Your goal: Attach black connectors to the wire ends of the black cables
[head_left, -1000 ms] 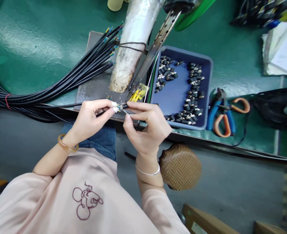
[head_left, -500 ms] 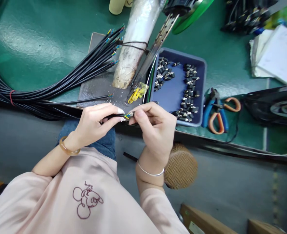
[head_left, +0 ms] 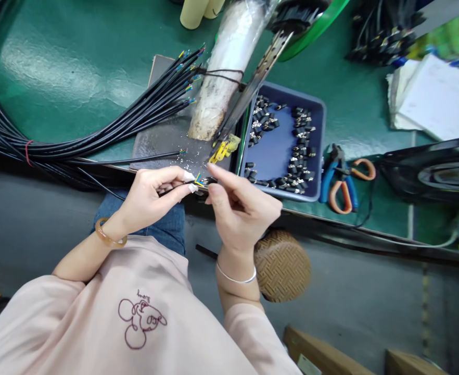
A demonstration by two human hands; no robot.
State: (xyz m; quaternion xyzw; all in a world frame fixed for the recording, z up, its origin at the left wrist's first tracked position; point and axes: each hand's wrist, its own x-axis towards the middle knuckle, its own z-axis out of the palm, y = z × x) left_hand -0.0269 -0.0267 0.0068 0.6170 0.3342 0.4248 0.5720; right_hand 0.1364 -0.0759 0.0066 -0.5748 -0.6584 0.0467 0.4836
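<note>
My left hand (head_left: 159, 198) pinches a black cable (head_left: 177, 186) near its stripped end. Blue, yellow and green wires (head_left: 199, 180) fan out just beyond the fingertips. My right hand (head_left: 239, 205) is curled close by, with a small dark connector with metal pins (head_left: 211, 180) at its thumb and fingers, against the wires. Its index finger is lifted a little, and the exact contact is partly hidden. Below the hands, a yellow clip-like piece (head_left: 224, 149) sits at the end of a perforated metal bar (head_left: 258, 70).
A bundle of black cables (head_left: 108, 133) lies to the left, ends on a grey board (head_left: 151, 143). The blue tray (head_left: 320, 146) holds several small black connectors. Blue-and-orange pliers (head_left: 342, 179), papers (head_left: 440, 96) and a plastic-wrapped post (head_left: 224, 73) stand around; a woven stool (head_left: 282, 265) is below.
My right index finger has lifted away from the thumb, exposing more of the connector. The coloured wires now splay upward. The view has shifted slightly.
</note>
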